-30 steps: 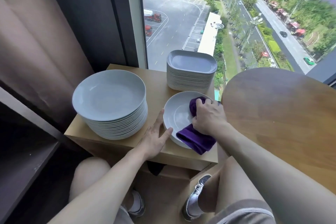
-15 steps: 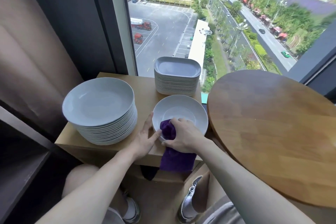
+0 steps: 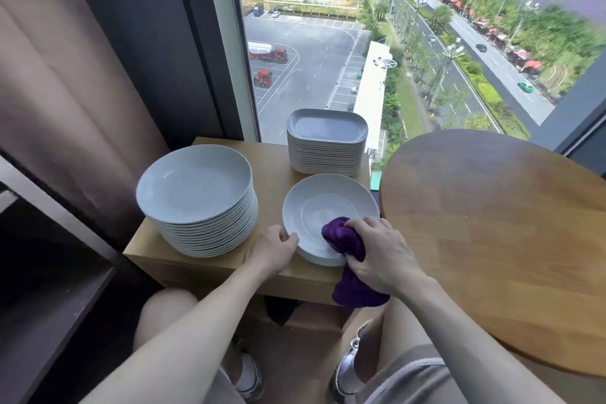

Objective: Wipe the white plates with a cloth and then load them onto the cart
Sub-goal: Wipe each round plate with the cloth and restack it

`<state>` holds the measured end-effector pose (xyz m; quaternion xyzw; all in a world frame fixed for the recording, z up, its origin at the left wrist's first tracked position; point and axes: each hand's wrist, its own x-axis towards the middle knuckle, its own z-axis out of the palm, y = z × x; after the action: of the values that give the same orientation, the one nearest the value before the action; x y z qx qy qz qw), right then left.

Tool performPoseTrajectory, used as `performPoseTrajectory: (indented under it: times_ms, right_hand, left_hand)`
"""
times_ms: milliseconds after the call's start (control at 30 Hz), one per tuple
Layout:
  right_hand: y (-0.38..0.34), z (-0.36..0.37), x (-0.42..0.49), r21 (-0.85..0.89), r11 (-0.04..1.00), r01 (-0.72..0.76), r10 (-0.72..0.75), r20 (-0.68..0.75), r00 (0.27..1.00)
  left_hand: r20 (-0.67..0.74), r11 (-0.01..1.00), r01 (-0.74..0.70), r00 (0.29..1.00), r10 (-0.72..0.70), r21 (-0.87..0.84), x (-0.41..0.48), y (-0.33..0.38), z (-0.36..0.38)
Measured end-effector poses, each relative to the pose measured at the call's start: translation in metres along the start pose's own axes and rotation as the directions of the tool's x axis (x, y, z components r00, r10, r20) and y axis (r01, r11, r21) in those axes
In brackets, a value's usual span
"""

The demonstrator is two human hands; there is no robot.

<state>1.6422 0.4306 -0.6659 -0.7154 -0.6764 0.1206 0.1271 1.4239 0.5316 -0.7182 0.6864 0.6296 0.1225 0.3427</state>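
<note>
Plate [image 3: 314, 207], atop a stack [image 3: 324, 261] at the stand's [image 3: 272, 161] front right, is being pinched at its rim by the left hand [image 3: 272, 248] and wiped with the cloth [image 3: 344, 239] bunched in the right hand [image 3: 383, 256]. Judged stiff, slick, fragile; grasping at 2 opposite rim points is advised.

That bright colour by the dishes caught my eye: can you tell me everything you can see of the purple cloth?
The purple cloth is deep violet and looks soft and fuzzy, like towelling. The right hand grips it, bunched into a wad. Its upper part sits on the near right inside of the white plate. Its loose tail hangs below the hand, past the front edge of the wooden stand. No print or label shows.
</note>
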Motion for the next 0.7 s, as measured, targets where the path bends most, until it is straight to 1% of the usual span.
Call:
performPoseTrajectory:
  times_ms: [100,200,267,400,467,567,700]
  right_hand:
    - [0.005,0.001,-0.007,0.049,0.996,-0.08,0.083,-0.061,0.995]
    - [0.004,0.003,-0.011,0.092,0.991,-0.102,0.111,-0.1,0.989]
    - [0.001,0.004,-0.012,0.094,0.99,-0.106,0.116,-0.109,0.987]
    - [-0.004,0.005,-0.013,0.16,0.979,-0.13,0.15,-0.121,0.981]
    - [-0.006,0.003,-0.013,0.201,0.97,-0.133,0.162,-0.139,0.977]
    - [-0.011,0.0,-0.011,0.234,0.964,-0.13,0.172,-0.168,0.971]
    - [-0.018,-0.008,-0.008,0.284,0.954,-0.095,0.165,-0.23,0.959]
  left_hand:
    - [-0.012,0.999,0.029,1.0,-0.029,-0.019,-0.002,0.011,-0.002]
    - [-0.019,0.999,0.049,0.999,-0.05,-0.006,-0.003,0.019,-0.007]
    - [-0.008,0.997,0.069,0.998,-0.07,-0.044,-0.005,0.022,-0.009]
    - [0.026,0.958,0.116,0.993,-0.113,-0.263,-0.011,0.031,-0.017]
    - [0.046,0.917,0.13,0.992,-0.122,-0.376,-0.016,0.039,-0.023]
    - [0.067,0.828,0.122,0.992,-0.102,-0.548,-0.025,0.049,-0.028]
    - [0.046,0.782,0.074,0.997,-0.058,-0.618,-0.032,0.055,-0.035]
